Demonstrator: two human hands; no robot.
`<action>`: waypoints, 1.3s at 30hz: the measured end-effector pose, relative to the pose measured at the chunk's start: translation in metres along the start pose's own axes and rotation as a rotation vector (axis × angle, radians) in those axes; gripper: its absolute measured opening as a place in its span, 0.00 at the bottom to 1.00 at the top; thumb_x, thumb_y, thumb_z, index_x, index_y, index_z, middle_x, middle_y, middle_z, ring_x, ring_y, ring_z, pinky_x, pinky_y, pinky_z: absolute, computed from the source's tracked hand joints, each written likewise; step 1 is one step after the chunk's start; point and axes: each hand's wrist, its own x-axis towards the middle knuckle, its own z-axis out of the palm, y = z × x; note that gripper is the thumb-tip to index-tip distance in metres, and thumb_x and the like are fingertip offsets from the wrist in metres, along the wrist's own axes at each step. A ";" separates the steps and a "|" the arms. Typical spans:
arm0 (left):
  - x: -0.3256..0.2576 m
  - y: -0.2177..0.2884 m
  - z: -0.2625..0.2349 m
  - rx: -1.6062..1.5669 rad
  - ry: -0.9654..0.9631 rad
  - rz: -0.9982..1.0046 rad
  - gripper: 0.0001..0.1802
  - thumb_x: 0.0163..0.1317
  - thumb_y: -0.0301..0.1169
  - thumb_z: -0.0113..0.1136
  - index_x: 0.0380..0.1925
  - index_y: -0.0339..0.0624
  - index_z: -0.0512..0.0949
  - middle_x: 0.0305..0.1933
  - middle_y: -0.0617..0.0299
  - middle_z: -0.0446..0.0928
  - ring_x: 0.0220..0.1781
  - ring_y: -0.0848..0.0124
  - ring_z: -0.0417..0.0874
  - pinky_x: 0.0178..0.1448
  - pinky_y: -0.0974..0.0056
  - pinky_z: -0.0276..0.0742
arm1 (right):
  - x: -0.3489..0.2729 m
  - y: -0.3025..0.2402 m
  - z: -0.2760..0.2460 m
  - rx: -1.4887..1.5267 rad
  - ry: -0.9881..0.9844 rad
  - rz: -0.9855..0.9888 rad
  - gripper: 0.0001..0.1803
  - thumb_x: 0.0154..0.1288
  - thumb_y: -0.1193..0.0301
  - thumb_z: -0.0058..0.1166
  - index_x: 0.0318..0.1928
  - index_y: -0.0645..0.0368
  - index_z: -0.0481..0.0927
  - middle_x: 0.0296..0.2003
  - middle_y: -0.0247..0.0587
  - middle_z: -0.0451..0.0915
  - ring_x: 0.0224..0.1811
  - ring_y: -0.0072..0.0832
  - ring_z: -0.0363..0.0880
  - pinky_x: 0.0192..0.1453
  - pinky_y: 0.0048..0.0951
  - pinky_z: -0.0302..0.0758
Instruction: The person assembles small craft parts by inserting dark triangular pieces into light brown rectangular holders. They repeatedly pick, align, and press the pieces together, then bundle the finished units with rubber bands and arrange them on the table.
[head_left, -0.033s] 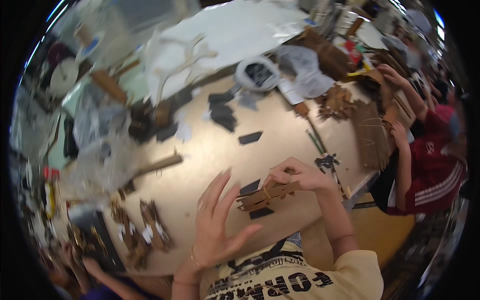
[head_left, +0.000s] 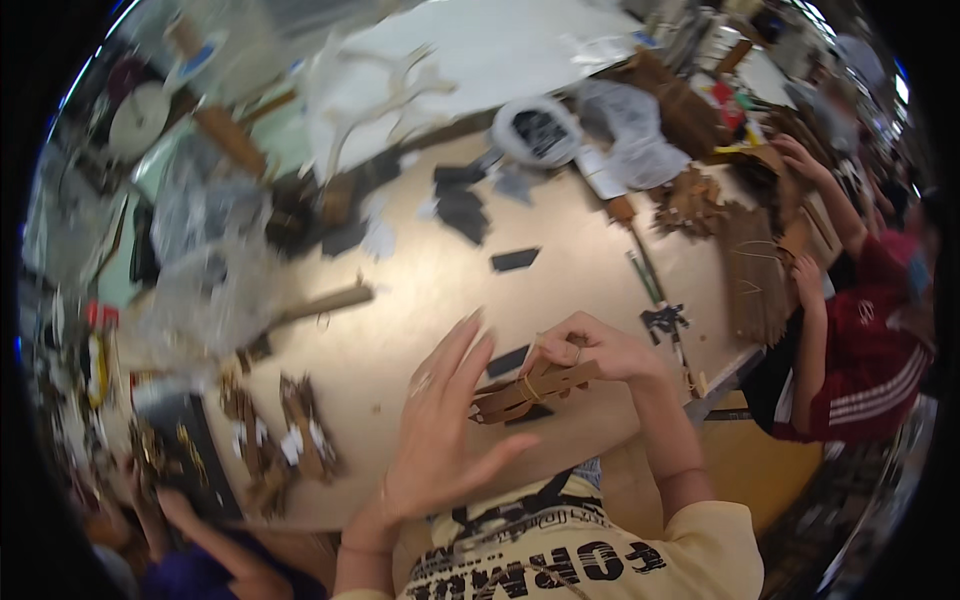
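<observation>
My right hand [head_left: 595, 348] is closed round a banded bundle of flat brown strips [head_left: 550, 386], leather by the look of them, above the near edge of the table. A thin tan band circles the bundle, which is slightly tilted. My left hand [head_left: 440, 425] is open beside the bundle's left end, fingers stretched and thumb spread, with nothing in it. Small black strips lie on the table around the bundle: one black strip [head_left: 509, 360] just beyond it, and another partly covered by it. A further black piece [head_left: 515, 260] lies mid-table.
Brown strip bundles [head_left: 307, 430] with white tags lie left. Plastic bags [head_left: 210, 310] and a white roll-shaped container [head_left: 537, 132] stand farther back. Green-handled tools [head_left: 645, 278] lie right. A co-worker in a red shirt [head_left: 850, 340] handles brown pieces at right; another person's arm [head_left: 210, 545] shows lower left.
My left hand has moved a little up and right, closer to the bundle. My right hand keeps its hold on it. The whole view has shifted slightly.
</observation>
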 end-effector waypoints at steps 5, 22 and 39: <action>0.005 -0.013 -0.002 -0.332 -0.324 -0.396 0.43 0.56 0.40 0.73 0.68 0.35 0.65 0.55 0.43 0.80 0.55 0.55 0.82 0.59 0.58 0.74 | 0.036 -0.001 0.030 0.051 -0.051 -0.108 0.28 0.74 0.49 0.49 0.42 0.64 0.86 0.35 0.39 0.85 0.36 0.20 0.80 0.39 0.23 0.76; -0.017 -0.025 0.016 -0.024 0.102 -0.258 0.54 0.49 0.25 0.71 0.75 0.34 0.50 0.38 0.57 0.85 0.35 0.59 0.84 0.43 0.60 0.72 | 0.028 -0.012 0.067 -1.101 0.382 -0.713 0.21 0.49 0.57 0.72 0.47 0.41 0.88 0.60 0.41 0.75 0.61 0.44 0.69 0.64 0.43 0.67; -0.028 -0.065 -0.005 -1.299 -0.009 -0.609 0.28 0.78 0.43 0.44 0.71 0.39 0.62 0.59 0.54 0.77 0.53 0.68 0.81 0.63 0.62 0.74 | -0.206 0.057 -0.059 -0.150 0.866 -0.378 0.14 0.70 0.60 0.56 0.35 0.57 0.75 0.34 0.35 0.75 0.43 0.30 0.76 0.59 0.34 0.69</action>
